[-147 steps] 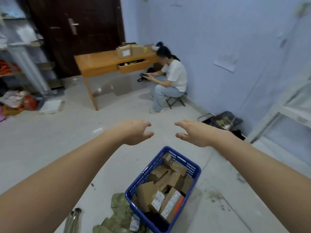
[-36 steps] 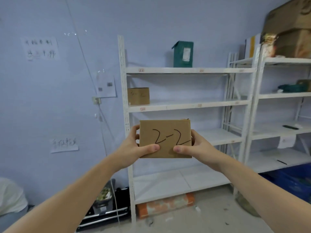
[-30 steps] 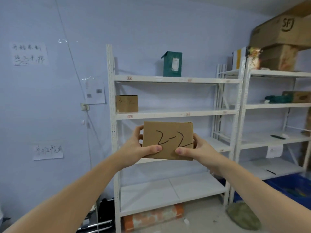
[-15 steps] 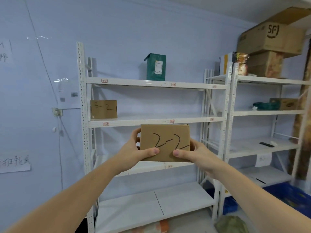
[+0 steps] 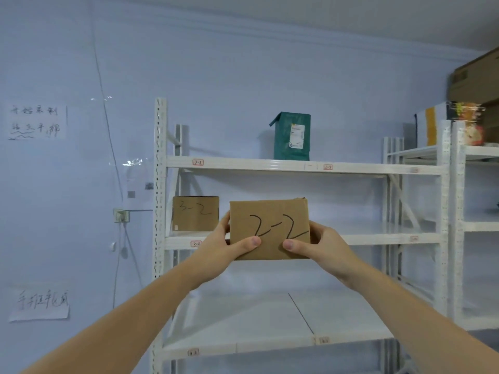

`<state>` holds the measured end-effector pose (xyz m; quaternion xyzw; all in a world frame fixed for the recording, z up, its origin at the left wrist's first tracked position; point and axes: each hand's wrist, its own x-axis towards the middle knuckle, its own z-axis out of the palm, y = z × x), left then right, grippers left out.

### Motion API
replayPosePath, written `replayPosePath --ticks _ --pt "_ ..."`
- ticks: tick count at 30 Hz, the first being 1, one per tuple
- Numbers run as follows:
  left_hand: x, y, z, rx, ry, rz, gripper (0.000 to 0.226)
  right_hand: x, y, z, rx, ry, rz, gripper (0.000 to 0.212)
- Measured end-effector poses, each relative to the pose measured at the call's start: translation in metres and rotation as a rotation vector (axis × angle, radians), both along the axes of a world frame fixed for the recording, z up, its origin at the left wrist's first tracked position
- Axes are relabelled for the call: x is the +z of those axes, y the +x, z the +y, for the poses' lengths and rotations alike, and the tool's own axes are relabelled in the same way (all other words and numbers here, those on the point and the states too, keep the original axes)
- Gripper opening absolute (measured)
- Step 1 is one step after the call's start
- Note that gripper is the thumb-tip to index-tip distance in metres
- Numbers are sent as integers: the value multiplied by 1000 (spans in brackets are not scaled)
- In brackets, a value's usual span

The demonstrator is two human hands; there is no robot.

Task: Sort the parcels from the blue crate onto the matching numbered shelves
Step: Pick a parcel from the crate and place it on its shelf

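Head view: your left hand (image 5: 224, 252) and right hand (image 5: 321, 249) pinch the parcel marked 2-2 (image 5: 269, 230) at its lower corners, held up before the white shelf unit (image 5: 270, 166), below its 2-2 label (image 5: 198, 162).

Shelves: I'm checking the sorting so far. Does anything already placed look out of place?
Nothing stands out. The box marked 3-2 sits squarely above the 3-2 tag. The green parcel stands upright on the top shelf, its number unreadable. Both hands hold the 2-2 box, not yet shelved.
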<state>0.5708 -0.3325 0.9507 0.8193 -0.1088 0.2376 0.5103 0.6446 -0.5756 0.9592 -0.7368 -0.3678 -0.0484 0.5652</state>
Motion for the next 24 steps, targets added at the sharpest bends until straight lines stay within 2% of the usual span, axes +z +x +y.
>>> replayPosePath --ticks 3,6,9,13,16,19,24 --pt "0 43 21 35 8 7 53 3 47 27 14 -1 -36 48" --pt "5 86 45 67 30 -10 60 11 96 52 62 -8 -58 47" --pt "19 128 66 97 37 -31 54 27 146 79 98 -39 -88 41" --pt "41 184 101 170 48 -40 66 61 218 119 135 -66 -135 31" --pt "58 217 130 258 61 -48 59 89 264 153 167 -91 -191 31" --pt "82 242 160 375 63 -130 49 118 301 196 196 -85 -269 37" --pt "143 285 214 597 92 -321 28 187 351 272 130 -7 -449 66"
